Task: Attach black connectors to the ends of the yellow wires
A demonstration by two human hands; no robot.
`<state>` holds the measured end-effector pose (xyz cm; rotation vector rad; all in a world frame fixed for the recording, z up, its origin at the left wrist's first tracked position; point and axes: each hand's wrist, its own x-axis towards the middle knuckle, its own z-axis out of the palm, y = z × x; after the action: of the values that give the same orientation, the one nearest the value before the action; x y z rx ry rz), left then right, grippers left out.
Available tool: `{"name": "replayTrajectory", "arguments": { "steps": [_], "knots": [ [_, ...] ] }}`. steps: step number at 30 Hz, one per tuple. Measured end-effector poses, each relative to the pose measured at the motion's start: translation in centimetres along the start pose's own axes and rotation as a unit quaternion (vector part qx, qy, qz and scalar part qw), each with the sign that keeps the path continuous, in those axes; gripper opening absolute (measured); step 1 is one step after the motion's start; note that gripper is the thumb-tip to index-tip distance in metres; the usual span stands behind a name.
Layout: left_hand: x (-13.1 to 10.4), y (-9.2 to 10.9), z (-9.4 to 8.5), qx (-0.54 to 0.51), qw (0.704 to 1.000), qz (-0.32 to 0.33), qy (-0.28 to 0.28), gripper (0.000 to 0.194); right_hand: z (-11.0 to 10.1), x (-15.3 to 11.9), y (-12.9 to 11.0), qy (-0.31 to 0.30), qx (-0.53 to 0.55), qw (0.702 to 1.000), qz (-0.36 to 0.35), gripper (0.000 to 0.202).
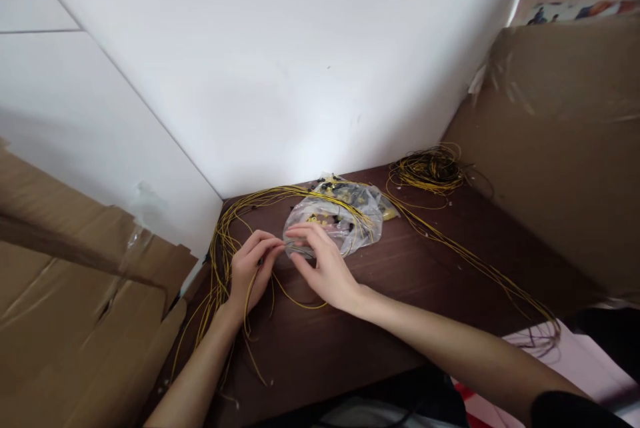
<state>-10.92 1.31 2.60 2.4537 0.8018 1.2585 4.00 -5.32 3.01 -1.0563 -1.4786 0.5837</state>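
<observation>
My left hand pinches a thin yellow wire between thumb and fingers, with part of it looping below the hand. Facing it, my right hand has its thumb and fingers apart, close to the left fingertips; fine dark strands show in the gap between them. Just behind both hands lies a clear plastic bag with small yellow and black pieces in it. A loose bundle of yellow wires curves from over the bag around to the left of my left hand.
A coil of yellow and black wire lies at the back right of the dark brown tabletop. More yellow wires run toward the right front edge. Cardboard stands at left, a large cardboard box at right, a white wall behind.
</observation>
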Motion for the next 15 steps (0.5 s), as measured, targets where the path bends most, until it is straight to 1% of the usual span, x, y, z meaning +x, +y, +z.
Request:
{"name": "replayTrajectory", "arguments": {
  "steps": [3, 5, 6, 9, 15],
  "knots": [
    [0.0, 0.0, 0.0, -0.003, 1.0, 0.013, 0.005, 0.006, 0.5, 0.2, 1.6, -0.015, 0.075, 0.988, 0.135, 0.019],
    [0.0, -0.1, -0.1, -0.005, 1.0, 0.017, 0.006, 0.007, 0.8, 0.3, 2.4, -0.024, 0.108, 0.976, 0.186, 0.016],
    [0.1, -0.1, -0.1, -0.005, 1.0, 0.017, 0.005, 0.007, 0.8, 0.4, 2.7, -0.025, 0.117, 0.974, 0.195, 0.016],
    [0.0, -0.2, -0.2, -0.01, 1.0, 0.011, -0.005, 0.007, 0.9, 0.4, 3.1, -0.015, 0.126, 0.973, 0.193, 0.016],
    [0.0, -0.1, -0.3, -0.027, 0.999, -0.012, -0.016, 0.007, 0.5, 0.8, 2.2, 0.0, 0.149, 0.965, 0.214, 0.014]
  ]
}}
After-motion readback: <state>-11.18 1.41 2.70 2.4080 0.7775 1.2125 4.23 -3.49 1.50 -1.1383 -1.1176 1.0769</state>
